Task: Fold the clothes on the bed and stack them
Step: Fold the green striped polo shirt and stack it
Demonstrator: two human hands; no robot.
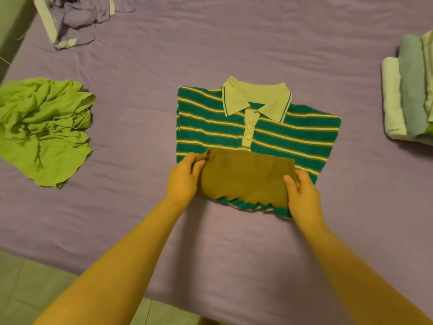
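Garments counted on a purple-sheeted bed [234, 43]

One striped polo shirt [210, 127] is seen at the centre, with two buttons [249, 126] shown on its placket. One crumpled green garment [44, 130] is laid to the left, and one rumpled lilac heap [77, 17] at the far left corner. One stack of folded clothes [407, 95] is placed at the right edge. Two hands, the left hand [185, 179] and the right hand [302, 193], are counted.

Head-worn, wide-angle. Looks forward and down from above the near edge of the bed [234, 242]. Close in, at arm's reach.
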